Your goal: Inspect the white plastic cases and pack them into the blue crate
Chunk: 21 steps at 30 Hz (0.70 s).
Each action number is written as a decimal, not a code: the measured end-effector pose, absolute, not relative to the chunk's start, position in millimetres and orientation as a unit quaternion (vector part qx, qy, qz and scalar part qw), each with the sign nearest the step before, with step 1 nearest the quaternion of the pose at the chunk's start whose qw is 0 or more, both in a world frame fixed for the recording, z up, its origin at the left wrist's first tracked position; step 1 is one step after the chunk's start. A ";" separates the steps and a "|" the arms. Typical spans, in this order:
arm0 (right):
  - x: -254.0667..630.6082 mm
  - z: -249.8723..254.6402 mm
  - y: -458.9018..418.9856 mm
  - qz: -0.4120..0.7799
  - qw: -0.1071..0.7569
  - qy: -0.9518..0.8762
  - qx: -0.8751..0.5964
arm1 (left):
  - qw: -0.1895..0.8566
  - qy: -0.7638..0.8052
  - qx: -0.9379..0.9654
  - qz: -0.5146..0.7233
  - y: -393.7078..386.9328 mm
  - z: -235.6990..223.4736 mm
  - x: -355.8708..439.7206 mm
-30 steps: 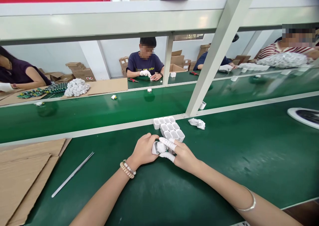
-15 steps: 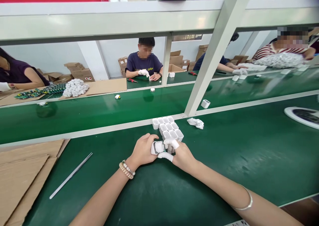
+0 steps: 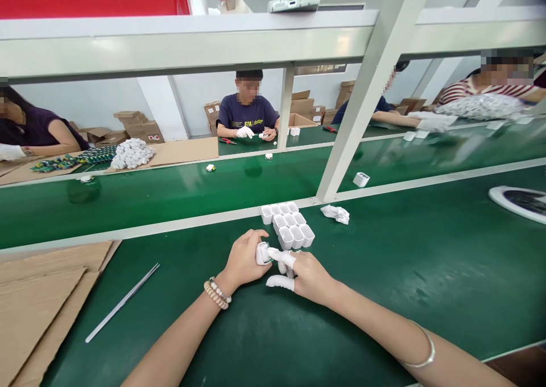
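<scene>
**One fingertip now at the mouth of the white casing**

The left hand (image 3: pixel 244 256) is closed round a small white casing (image 3: pixel 259 254), holding it above the near bench, with its open end turned to the right. A white insert (image 3: pixel 265 254) with a bit of green at its edge shows in that opening; how deep it sits cannot be told.

The right hand (image 3: pixel 313 276) is loosely spread and holds nothing that can be made out. Its index finger, in a white cot, points left and touches the insert, while the cot-covered thumb stands apart on the near side. Half a second ago these fingers were bent about the opening; now the index finger has straightened onto the insert. That looks like a change from handling the piece to pushing or settling it, with the left hand bracing the casing.

Just beyond the hands stand rows of open white cups (image 3: pixel 293 222), packed side by side. A crumpled white scrap (image 3: pixel 336 214) lies to their right. On the left are tweezers (image 3: pixel 122 303) and, farther left, flat cardboard (image 3: pixel 51 296).

On the far belt (image 3: pixel 170 199), a white housing (image 3: pixel 362 179) and a white-and-yellow piece (image 3: pixel 211 168) have shifted right. Beyond it, the person opposite (image 3: pixel 247 112) has a small white piece by the fingers.
</scene>
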State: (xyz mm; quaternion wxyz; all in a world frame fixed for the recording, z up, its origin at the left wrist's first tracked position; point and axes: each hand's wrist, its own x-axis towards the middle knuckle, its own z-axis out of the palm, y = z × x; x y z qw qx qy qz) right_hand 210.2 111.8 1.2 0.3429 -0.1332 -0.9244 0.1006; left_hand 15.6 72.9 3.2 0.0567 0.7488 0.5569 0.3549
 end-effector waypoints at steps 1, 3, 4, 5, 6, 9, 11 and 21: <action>210.1 0.8 112.1 0.107 0.332 -0.928 -0.132 | 0.055 0.556 0.750 0.355 72.9 2.7 15.5; 209.9 0.8 112.1 0.123 0.303 -0.935 -0.140 | 0.052 0.554 0.752 0.353 72.9 1.7 15.0; 209.8 1.0 111.7 0.131 0.287 -0.937 -0.147 | 0.050 0.552 0.754 0.352 72.8 1.3 14.7; 209.6 1.5 111.2 0.138 0.271 -0.940 -0.154 | 0.050 0.551 0.756 0.351 72.6 1.0 14.4; 209.5 2.0 110.5 0.145 0.257 -0.942 -0.160 | 0.049 0.549 0.758 0.349 72.3 0.9 14.3; 208.6 3.7 107.6 0.153 0.230 -0.946 -0.171 | 0.054 0.548 0.756 0.354 71.9 1.3 14.4; 207.3 4.6 105.6 0.148 0.226 -0.947 -0.172 | 0.082 0.558 0.735 0.376 72.8 2.1 13.9; 203.2 3.6 105.4 0.192 0.298 -0.915 -0.195 | 0.101 0.671 0.605 0.416 109.9 4.5 -63.4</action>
